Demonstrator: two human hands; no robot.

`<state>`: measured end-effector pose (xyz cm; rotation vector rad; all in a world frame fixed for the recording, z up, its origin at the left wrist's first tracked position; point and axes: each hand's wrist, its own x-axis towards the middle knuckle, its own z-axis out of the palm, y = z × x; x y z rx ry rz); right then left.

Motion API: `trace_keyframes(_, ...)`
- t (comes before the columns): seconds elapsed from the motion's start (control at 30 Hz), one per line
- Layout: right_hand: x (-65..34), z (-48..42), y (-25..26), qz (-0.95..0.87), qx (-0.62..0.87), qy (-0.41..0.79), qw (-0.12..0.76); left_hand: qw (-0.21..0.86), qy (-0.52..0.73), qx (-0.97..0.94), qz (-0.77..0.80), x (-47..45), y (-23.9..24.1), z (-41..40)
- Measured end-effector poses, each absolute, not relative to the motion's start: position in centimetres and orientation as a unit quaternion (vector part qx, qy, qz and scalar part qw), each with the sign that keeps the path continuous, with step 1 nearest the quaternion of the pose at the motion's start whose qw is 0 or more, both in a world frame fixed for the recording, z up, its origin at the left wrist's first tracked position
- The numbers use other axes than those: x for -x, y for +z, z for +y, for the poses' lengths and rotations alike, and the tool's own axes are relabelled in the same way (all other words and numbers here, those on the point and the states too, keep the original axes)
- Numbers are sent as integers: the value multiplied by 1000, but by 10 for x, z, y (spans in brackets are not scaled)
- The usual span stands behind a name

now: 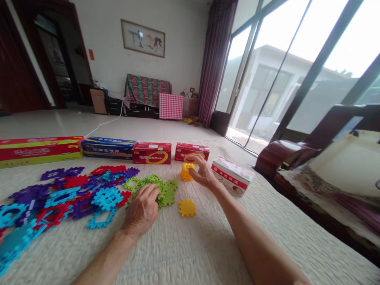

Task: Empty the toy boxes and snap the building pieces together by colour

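Note:
My right hand (202,172) rests its curled fingers against a small yellow cube of interlocking plastic tiles (187,171) on the cream quilted cover. My left hand (143,209) lies with bent fingers on a heap of green tiles (162,189), pinching one of them. A flat yellow tile (187,207) lies loose between my two forearms. Left of the green heap spread cyan tiles (106,198), red tiles (77,181) and purple tiles (31,194).
Along the far edge of the cover stand a long red-and-green box (38,150), a blue box (108,147), two red boxes (152,152) and a white-and-red box (233,175). A dark wooden chair (297,154) with cloth stands at right beside tall windows.

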<state>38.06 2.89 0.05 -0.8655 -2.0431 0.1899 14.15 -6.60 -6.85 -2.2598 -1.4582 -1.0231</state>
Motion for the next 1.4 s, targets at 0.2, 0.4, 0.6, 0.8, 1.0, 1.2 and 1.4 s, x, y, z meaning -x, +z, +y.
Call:
trace_keyframes(0.2,-366,-14,15,-846,325,77,415,132,-350,782,-499,-141,-69,-65)
trace_keyframes(0.4,-378,-49,12,-905,307,168,240,139,-341,782,-503,-143,-64,-68)
trace_keyframes(0.6,-393,-57,-7,-906,341,196,154,139,-336,780,-508,-143,-63,-68)
trace_keyframes(0.8,-389,-57,-8,-908,362,169,128,136,-347,783,-498,-141,-67,-65)
trace_keyframes(1.0,-388,-53,-15,-908,349,156,169,143,-351,783,-494,-140,-68,-63)
trace_keyframes(1.2,-387,-49,-25,-909,348,140,179,139,-354,784,-491,-138,-73,-58)
trace_keyframes(1.4,-385,-50,-24,-909,350,138,178,140,-359,783,-488,-137,-73,-58)
